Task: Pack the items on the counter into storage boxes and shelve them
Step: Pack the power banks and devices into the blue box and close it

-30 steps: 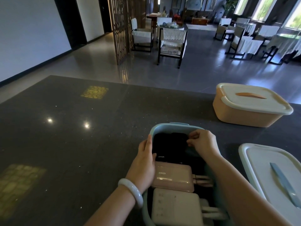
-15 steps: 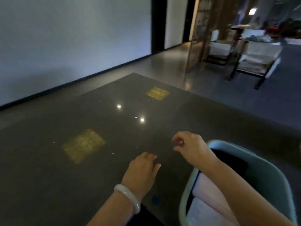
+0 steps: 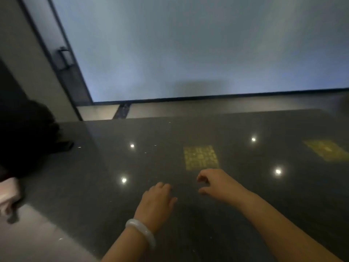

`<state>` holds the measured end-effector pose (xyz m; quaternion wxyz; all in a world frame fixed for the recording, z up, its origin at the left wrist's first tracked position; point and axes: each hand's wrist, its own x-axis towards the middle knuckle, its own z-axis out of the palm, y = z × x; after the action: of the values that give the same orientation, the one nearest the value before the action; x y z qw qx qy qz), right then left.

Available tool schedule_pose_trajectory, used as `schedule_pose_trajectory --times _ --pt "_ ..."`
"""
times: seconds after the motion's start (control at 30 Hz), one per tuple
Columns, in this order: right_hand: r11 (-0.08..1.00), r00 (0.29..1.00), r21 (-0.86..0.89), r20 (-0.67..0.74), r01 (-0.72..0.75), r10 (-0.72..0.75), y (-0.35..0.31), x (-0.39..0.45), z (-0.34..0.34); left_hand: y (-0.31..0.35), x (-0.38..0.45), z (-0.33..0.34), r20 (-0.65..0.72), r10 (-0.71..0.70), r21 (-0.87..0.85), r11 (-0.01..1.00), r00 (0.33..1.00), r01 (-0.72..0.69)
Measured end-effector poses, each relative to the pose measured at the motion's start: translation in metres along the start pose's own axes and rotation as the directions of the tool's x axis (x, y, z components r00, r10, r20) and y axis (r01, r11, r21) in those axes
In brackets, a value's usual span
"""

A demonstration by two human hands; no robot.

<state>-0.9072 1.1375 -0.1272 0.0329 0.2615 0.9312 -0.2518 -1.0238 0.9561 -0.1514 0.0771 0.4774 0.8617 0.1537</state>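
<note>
At the far left edge of the dark polished stone surface (image 3: 94, 176) we see a dark blurred shape (image 3: 24, 137) and, below it, a pale pink bundle (image 3: 8, 197); what either is we cannot tell. Toward the surface's middle, our left hand (image 3: 155, 203), white bangle (image 3: 141, 231) at its wrist, lies relaxed and holds nothing. Just right of it, our right hand (image 3: 217, 184) hovers, fingers loosely curled, thumb apart, holding nothing. No storage box shows on this surface.

Both hands, left (image 3: 154, 203) beside right (image 3: 217, 184), hover over the counter (image 3: 94, 176).
</note>
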Motion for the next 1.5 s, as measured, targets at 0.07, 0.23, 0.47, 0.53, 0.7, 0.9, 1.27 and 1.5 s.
schedule_pose_trajectory --times 0.07,0.23,0.47,0.53,0.7,0.9,1.27,1.5 --pt "0.997 0.997 -0.022 0.027 0.068 -0.067 -0.034 0.030 0.013 -0.036 -0.006 -0.012 -0.027 -0.071 -0.024 0.997 0.997 0.070" --pt "0.980 0.976 -0.027 0.101 0.198 -0.194 -0.121 0.100 0.049 -0.129 -0.021 -0.044 -0.084 -0.237 -0.064 0.971 0.968 0.232" --pt "0.942 0.920 0.029 0.203 0.335 -0.334 -0.234 0.184 0.106 -0.254 -0.044 -0.083 -0.186 -0.500 -0.135 0.865 0.846 0.482" --pt "0.933 0.905 0.060 0.230 0.355 -0.359 -0.261 0.204 0.124 -0.287 -0.048 -0.091 -0.215 -0.588 -0.145 0.809 0.780 0.570" --pt "0.924 0.897 0.143 0.226 0.355 -0.380 -0.316 0.257 0.163 -0.365 -0.042 -0.104 -0.276 -0.750 -0.157 0.652 0.601 0.742" --pt "0.926 0.895 0.105 0.241 0.362 -0.377 -0.358 0.324 0.199 -0.441 -0.017 -0.103 -0.215 -0.887 -0.200 0.450 0.409 0.870" --pt "0.891 0.899 -0.133 0.122 0.434 -0.420 -0.406 0.443 0.222 -0.483 -0.002 -0.072 -0.222 -0.908 -0.104 0.385 0.356 0.917" --pt "0.872 0.914 -0.292 0.021 0.393 -0.405 -0.419 0.487 0.247 -0.486 -0.004 -0.070 -0.202 -0.908 -0.039 0.381 0.367 0.924"
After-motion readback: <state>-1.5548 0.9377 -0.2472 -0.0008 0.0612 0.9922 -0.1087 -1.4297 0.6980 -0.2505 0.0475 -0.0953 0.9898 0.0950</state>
